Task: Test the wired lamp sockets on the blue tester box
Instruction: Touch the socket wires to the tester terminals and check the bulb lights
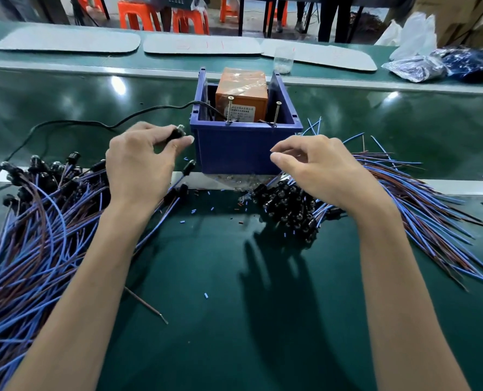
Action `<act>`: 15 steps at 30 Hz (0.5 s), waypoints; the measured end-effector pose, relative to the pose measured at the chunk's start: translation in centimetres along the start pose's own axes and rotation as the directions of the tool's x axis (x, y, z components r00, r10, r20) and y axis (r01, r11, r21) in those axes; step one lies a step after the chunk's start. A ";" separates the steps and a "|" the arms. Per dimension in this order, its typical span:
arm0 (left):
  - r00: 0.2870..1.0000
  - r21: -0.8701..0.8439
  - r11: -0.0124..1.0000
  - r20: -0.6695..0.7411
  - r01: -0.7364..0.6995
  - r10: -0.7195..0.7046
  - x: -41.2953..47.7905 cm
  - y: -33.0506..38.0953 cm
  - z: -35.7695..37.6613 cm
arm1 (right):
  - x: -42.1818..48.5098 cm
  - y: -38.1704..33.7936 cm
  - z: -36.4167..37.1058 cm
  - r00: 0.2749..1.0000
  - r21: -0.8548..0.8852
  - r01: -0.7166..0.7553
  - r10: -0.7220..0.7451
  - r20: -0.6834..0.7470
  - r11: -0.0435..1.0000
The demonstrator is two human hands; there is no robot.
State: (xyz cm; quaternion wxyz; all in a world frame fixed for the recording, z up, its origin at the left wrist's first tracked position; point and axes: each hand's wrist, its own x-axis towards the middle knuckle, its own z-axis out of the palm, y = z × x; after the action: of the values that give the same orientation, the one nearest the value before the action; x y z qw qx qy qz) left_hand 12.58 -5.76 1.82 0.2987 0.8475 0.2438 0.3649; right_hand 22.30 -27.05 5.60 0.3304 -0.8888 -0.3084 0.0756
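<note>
Blue plastic box (246, 148) sits mid-desk at 12 o'clock from the hands, open on top. Inside it is an orange unit (241, 94) w/ a printed label and clear tape over it, filling most of the space. Two screws (229, 110) stand up from the box's near rim, approx 11 and 1 o'clock of the rim's middle. A black cable (93, 124) leaves the box at 9 o'clock and trails across the green desk (234, 306) to the left edge.

The left hand (139, 165) is at 9 o'clock of the box, just beside its wall, thumb and fingers pinching one black socket (177, 132) w/ its glass tip up. The right hand (319, 167) is at 3 o'clock of the box, fingers loosely curled, thumb and forefinger apart, nothing in it.

Wired sockets lie loose, not in any container: a left heap (45, 193) at 8 o'clock and a right heap (291, 207) at 4 o'clock, blue and brown leads fanning outward. Cut blue bits (206, 295) dot the desk.

Far side, 12 o'clock: a clear cup (284, 59) w/ small pale pieces at the bottom. At 2 o'clock: plastic bags (420, 66) w/ dark contents.
</note>
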 end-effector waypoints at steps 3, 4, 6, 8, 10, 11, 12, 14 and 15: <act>0.998 0.043 0.998 -0.044 -0.043 0.045 0.0 1.2 -0.2 | 0.0 -0.1 0.0 0.999 0.081 0.041 -0.038 -0.032 0.996; 0.998 -0.008 0.998 -0.033 -0.058 0.058 -0.2 1.9 -0.4 | -0.1 -0.3 0.0 0.998 0.126 0.063 -0.060 -0.031 0.990; 0.995 -0.206 0.975 0.039 -0.079 0.089 -0.7 3.7 -0.6 | -0.2 -0.7 0.2 0.995 0.261 0.097 -0.104 0.011 0.960; 0.981 -0.378 0.922 0.132 -0.084 0.144 -1.6 5.7 -0.9 | -0.3 -1.4 0.7 0.983 0.382 0.121 -0.164 0.081 0.916; 0.956 -0.523 0.850 0.214 -0.062 0.202 -2.5 7.3 -1.0 | -0.5 -2.0 1.2 0.963 0.483 0.174 -0.250 0.099 0.858; 0.943 -0.598 0.801 0.246 -0.034 0.223 -2.9 8.0 -0.9 | -0.5 -2.2 1.4 0.956 0.532 0.199 -0.282 0.079 0.823; 0.937 -0.659 0.752 0.257 -0.010 0.237 -3.3 8.4 -0.8 | -0.5 -2.3 1.4 0.957 0.572 0.209 -0.286 0.046 0.793; 0.948 -0.729 0.684 0.223 0.009 0.225 -3.7 9.0 -0.5 | -0.6 -2.5 1.2 0.974 0.640 0.194 -0.222 -0.037 0.743; 0.956 -0.752 0.658 0.221 0.041 0.194 -3.7 9.1 -0.4 | -0.5 -2.6 1.1 0.980 0.659 0.193 -0.174 -0.095 0.727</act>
State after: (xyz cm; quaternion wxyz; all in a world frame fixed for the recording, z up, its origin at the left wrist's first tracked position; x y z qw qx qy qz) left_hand 11.75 -14.39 6.50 0.6364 0.7017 -0.0098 0.3202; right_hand 20.20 -25.24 6.37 0.6350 -0.6789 -0.3428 0.1355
